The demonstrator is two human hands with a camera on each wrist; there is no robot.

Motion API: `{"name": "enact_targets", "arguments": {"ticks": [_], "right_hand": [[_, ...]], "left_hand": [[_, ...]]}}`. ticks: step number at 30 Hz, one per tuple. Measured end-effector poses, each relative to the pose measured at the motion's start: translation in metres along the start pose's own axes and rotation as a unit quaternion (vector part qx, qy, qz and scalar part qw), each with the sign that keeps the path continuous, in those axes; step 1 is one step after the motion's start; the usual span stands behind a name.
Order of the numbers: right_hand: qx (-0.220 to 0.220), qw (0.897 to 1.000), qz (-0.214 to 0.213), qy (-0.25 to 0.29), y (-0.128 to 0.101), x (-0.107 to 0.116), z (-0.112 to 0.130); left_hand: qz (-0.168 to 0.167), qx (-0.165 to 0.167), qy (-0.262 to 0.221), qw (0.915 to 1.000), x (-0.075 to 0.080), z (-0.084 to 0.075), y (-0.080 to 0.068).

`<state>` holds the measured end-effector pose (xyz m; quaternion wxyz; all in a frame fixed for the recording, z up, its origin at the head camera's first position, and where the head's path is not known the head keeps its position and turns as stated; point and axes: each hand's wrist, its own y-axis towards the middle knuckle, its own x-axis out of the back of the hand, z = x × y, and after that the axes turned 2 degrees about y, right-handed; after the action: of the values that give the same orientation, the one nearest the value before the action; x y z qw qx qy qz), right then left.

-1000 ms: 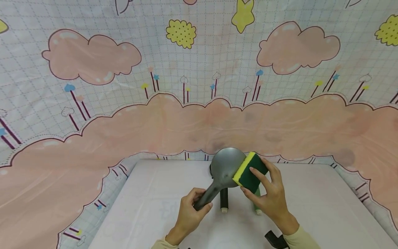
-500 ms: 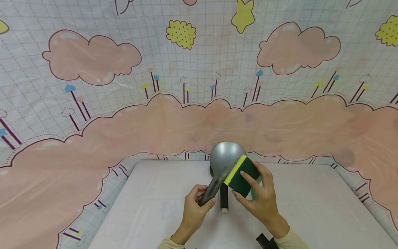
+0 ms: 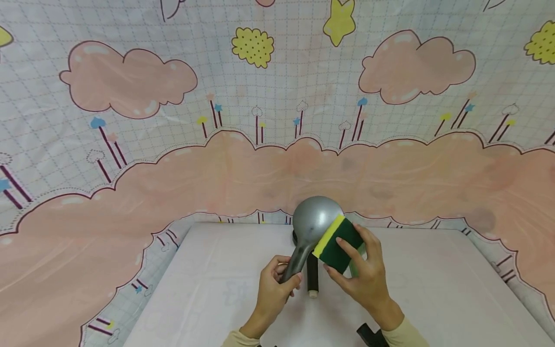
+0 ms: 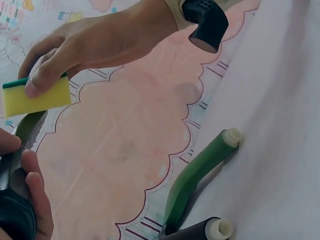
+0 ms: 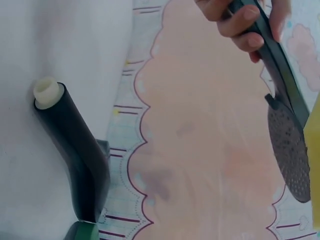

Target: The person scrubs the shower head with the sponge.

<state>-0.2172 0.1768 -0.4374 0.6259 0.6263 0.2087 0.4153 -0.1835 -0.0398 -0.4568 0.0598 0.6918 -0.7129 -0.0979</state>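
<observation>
Change: sponge (image 3: 336, 243) shifted down and left across the shower head (image 3: 314, 219) since one second ago; shower head raised slightly.
Left hand (image 3: 275, 284): fingers wrapped round the grey handle, head lifted above the table (image 3: 208, 294).
Right hand (image 3: 366, 274): pinches sponge, yellow side pressed to the back of the head.
Technique: judged best to brace the handle firmly and keep the sponge flat.
Behind: black handle (image 3: 312, 277) and green handle (image 4: 197, 177) lying on the table.

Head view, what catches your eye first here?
A grey shower head raised mid-frame, its handle gripped by the left hand. The right hand presses a yellow-green sponge on its back. Below, a black and a green shower head lie on the white table.
</observation>
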Motion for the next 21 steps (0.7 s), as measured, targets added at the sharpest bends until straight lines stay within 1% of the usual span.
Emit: {"name": "enact_targets", "arguments": {"ticks": [4, 7, 11, 16, 21], "right_hand": [[-0.012, 1.000, 0.000, 0.007, 0.001, 0.004, -0.005], [-0.019, 1.000, -0.002, 0.013, 0.002, 0.007, -0.010], [-0.020, 1.000, -0.012, 0.012, 0.003, 0.009, -0.016], [-0.027, 0.999, -0.015, 0.011, 0.002, 0.009, -0.017], [-0.031, 0.999, -0.011, 0.002, 0.001, 0.007, -0.010]], "left_hand": [[0.003, 0.004, 0.017, 0.9998, 0.004, 0.003, 0.001], [0.005, 0.005, 0.039, 0.9992, 0.006, 0.006, 0.001], [0.015, 0.004, 0.050, 0.9986, 0.008, 0.008, 0.001], [0.024, 0.024, 0.031, 0.9989, 0.007, 0.009, 0.001], [0.035, 0.047, -0.013, 0.9982, 0.004, 0.008, 0.002]]}}
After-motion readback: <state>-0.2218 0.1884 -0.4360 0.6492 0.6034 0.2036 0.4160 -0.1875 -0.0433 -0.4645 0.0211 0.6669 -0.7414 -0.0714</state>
